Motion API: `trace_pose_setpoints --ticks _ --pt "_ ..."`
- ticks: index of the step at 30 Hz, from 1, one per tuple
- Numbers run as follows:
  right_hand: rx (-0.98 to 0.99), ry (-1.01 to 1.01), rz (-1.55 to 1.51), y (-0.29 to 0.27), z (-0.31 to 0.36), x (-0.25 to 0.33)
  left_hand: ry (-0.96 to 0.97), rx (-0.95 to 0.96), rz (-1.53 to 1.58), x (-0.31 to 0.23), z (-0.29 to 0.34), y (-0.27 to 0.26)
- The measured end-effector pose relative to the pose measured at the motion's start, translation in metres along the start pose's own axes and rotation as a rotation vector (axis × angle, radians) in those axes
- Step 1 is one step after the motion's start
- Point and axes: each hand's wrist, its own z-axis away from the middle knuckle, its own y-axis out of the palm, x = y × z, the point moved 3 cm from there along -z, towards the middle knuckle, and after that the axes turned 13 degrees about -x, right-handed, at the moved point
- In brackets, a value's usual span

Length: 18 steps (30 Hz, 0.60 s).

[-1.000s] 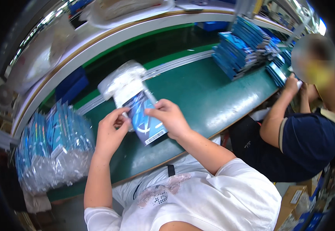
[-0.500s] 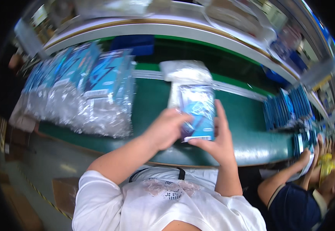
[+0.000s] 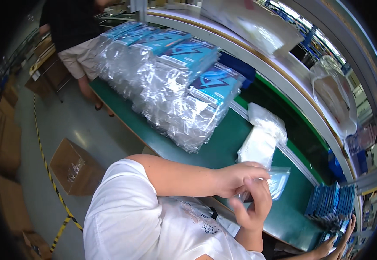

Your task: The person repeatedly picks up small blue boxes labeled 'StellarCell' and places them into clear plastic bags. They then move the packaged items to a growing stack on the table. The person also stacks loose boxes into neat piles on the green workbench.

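Note:
A thin blue box in a clear plastic bag is in front of me over the table, mostly hidden behind my hands. My left hand reaches across from the left, with its fingers closed at the bag. Just below it, my right hand has its fingers curled up against the left one, and its thumb stands apart. A dark bit of the package shows between the two hands. Beyond them lies a stack of clear, whitish empty bags on the green table.
Rows of bagged blue boxes cover the table's left part. More blue boxes stand at the right, beside a co-worker's hands. A shelf runs along the back. Left on the floor is an open carton; another person stands beyond.
My view has swung left, so the scene appears turned and shifted right. My hands have come together over the bagged box, which they held apart at its sides before.

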Motion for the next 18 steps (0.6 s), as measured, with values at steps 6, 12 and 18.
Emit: trace_pose_setpoints --ticks 6,12,18 --pt "-0.173 0.240 -0.264 0.000 0.006 -0.010 1.644 -0.242 -0.876 -0.103 0.089 0.000" --pt "-0.088 0.544 -0.307 0.017 0.014 -0.031 1.548 -0.947 -1.644 -0.130 0.082 -0.049" --pt "-0.078 0.726 -0.381 0.034 0.012 -0.037 1.698 -0.883 -1.547 -0.126 0.079 -0.046"
